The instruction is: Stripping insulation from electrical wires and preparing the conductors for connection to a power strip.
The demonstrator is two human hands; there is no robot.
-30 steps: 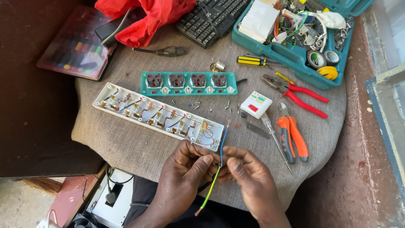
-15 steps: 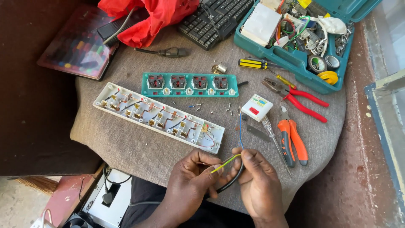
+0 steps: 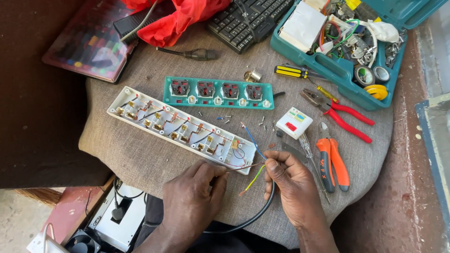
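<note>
Head view: both hands' fingers [image 3: 276, 165] pinch the black cable's [image 3: 262, 210] stripped wires [image 3: 252, 180] beside the opened power strip [image 3: 180, 129].

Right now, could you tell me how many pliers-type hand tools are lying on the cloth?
2: red-handled pliers just below the teal toolbox, and orange-handled cutters right of the right hand. More may be hidden inside the toolbox.

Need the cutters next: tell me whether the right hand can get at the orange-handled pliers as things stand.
Probably yes. The orange-handled pliers lie uncovered on the cloth just beside the right hand, with nothing between; but that hand pinches the cable wires, so its grip is occupied.
</note>
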